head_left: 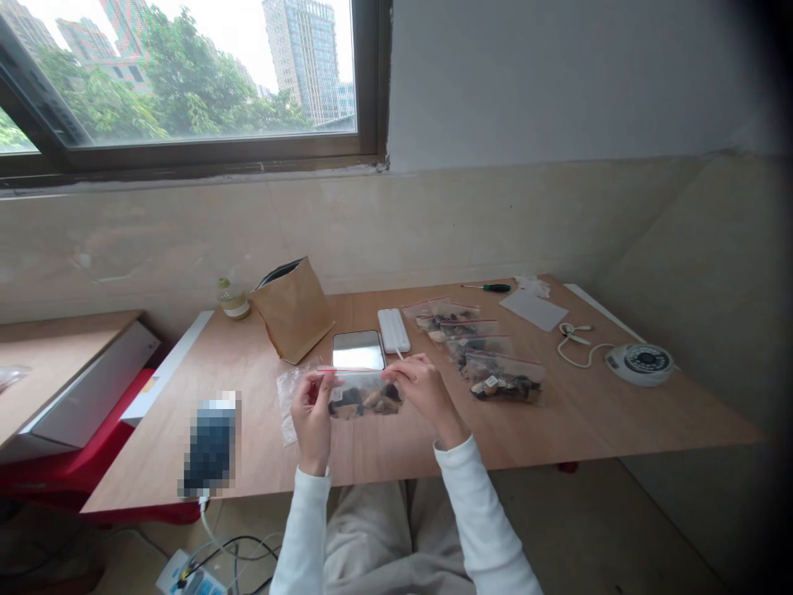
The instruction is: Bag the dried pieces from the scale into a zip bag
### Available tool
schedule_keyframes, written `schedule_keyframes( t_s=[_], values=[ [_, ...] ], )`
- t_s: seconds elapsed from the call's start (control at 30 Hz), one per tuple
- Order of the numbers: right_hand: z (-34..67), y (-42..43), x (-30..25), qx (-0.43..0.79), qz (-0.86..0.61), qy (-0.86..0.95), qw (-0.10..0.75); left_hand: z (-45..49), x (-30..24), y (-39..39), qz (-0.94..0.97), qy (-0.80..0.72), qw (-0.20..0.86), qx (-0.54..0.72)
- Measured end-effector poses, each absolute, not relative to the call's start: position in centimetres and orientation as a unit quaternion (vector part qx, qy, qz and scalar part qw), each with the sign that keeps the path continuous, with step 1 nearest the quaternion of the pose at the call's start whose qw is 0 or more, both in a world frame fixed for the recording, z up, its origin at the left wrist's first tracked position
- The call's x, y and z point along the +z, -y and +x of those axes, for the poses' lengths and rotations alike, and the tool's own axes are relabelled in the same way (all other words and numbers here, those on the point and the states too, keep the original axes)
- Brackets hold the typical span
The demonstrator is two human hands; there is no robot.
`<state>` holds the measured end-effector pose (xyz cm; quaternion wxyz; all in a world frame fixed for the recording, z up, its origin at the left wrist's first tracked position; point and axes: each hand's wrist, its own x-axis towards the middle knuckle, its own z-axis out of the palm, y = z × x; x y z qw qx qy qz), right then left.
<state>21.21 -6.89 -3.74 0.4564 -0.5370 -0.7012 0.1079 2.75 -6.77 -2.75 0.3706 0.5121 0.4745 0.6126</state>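
Observation:
Between my two hands hangs a clear zip bag [365,398] with a red strip along its top edge and dark and tan dried pieces inside. My left hand [315,417] pinches its upper left corner. At the upper right corner, the fingers of my right hand [427,392] are closed on the same edge. A phone with a bright screen [358,350] lies flat just behind the bag. Under and beside my left hand is a crumpled clear plastic wrapper [288,397]. Similar filled zip bags [505,378] lie in an overlapping row to the right.
On the wooden table [588,421] stand a brown paper pouch [294,310] and a small jar [234,299]. A white power bank [394,330], a screwdriver [496,287], a white card [534,309] and a dome camera with a cable [639,364] lie farther off. A power strip [189,574] is below.

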Motion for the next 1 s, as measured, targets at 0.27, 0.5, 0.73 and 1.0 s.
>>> schedule_keyframes(
  t_s=[0.27, 0.5, 0.73, 1.0],
  values=[
    [22.0, 6.9, -4.0, 0.157, -0.538, 0.687, 0.462, 2.3, -3.6, 6.3, 0.44, -0.438, 0.432, 0.654],
    [22.4, 6.9, -4.4, 0.254, -0.512, 0.652, 0.499, 2.5, -3.9, 5.9, 0.341, -0.408, 0.495, 0.687],
    [26.6, 8.3, -4.9, 0.341, -0.545, 0.518, 0.564, 2.3, -3.9, 5.9, 0.428, -0.399, 0.647, 0.489],
    [36.9, 12.5, -7.5, 0.023, -0.786, 0.356, 0.505, 1.4, -4.2, 5.5, 0.508, -0.455, 0.589, 0.433]
  ],
)
